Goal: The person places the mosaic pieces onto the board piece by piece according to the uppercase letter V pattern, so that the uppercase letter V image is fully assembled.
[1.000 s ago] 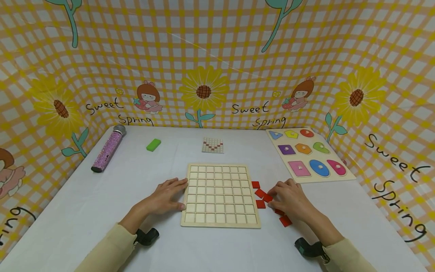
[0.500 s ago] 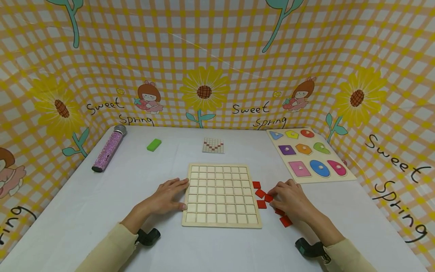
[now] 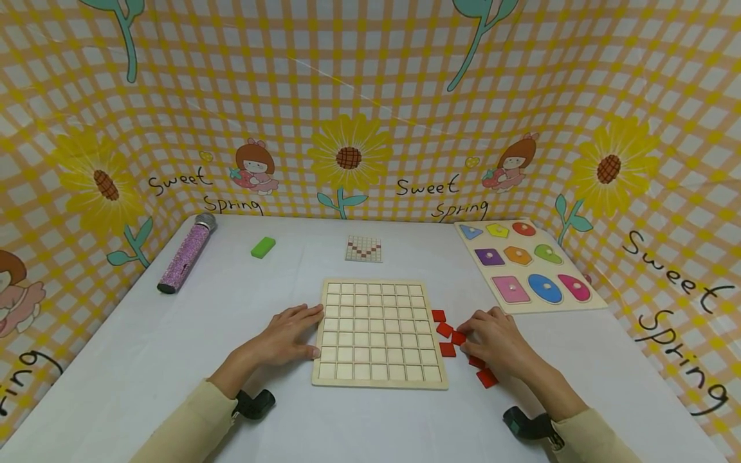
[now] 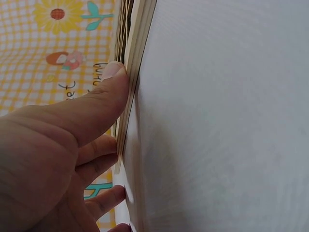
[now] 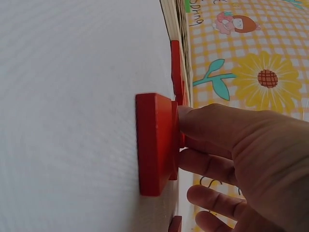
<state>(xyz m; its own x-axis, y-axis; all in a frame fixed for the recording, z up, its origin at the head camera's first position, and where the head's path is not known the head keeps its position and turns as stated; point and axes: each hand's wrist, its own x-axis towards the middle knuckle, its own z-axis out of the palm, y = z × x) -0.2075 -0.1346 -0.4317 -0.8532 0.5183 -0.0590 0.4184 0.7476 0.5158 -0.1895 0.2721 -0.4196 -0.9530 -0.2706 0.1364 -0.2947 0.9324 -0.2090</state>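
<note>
A square wooden grid board (image 3: pixel 377 334) lies flat in the middle of the head view. My left hand (image 3: pixel 285 335) rests at its left side, thumb and fingertips against the rim, the other fingers stretched along the table. In the left wrist view the thumb (image 4: pixel 108 94) presses the board's edge. To the right of the board lie several red square tiles (image 3: pixel 487 378). My right hand (image 3: pixel 498 341) is among them, with thumb and index finger at opposite sides of one red tile (image 3: pixel 458 337). Another red tile (image 5: pixel 157 145) stands out nearest the camera in the right wrist view.
Behind the board is a small pattern card (image 3: pixel 364 249) with a red V on a grid. A knob shape puzzle (image 3: pixel 483 273) lies at the back right. A green block (image 3: pixel 263 247) and a pink glitter microphone (image 3: pixel 186 254) are at the back left.
</note>
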